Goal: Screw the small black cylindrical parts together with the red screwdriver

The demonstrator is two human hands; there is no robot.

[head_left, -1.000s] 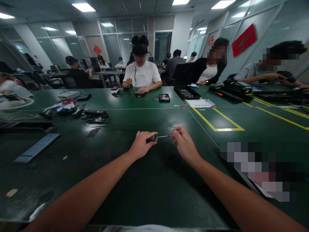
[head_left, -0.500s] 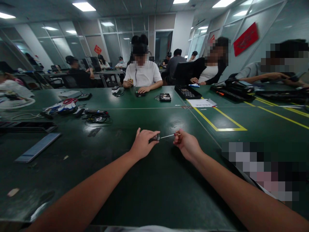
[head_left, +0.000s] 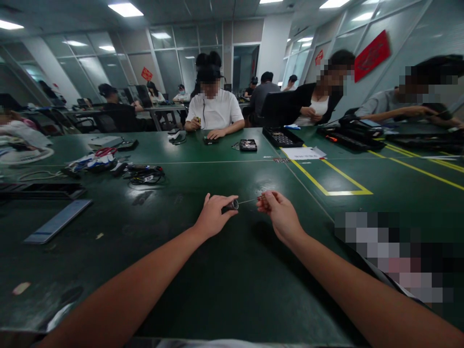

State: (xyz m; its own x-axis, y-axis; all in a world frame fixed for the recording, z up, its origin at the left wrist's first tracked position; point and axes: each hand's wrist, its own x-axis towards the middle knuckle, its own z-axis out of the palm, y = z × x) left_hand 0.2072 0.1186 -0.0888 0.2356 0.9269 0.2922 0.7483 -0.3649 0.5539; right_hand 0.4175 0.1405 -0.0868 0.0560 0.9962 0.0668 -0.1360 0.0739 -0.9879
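My left hand is closed around a small dark cylinder, whose round, metal-rimmed end faces right. Between thumb and fingers, my right hand grips a screwdriver with a thin metal shaft. Its reddish handle is mostly hidden by my fingers. The shaft points left, and its tip reaches the round end of the cylinder; whether it goes inside, I cannot tell. Both hands are held over the green table.
Left on the table are a flat bluish panel, a coil of black cable and red-handled scissors. A pixelated item lies right. Across the table sits a person in a white shirt, near a black parts tray.
My right hand has turned slightly and shifted a little left and up, with more of the screwdriver handle covered. The left hand has barely moved.
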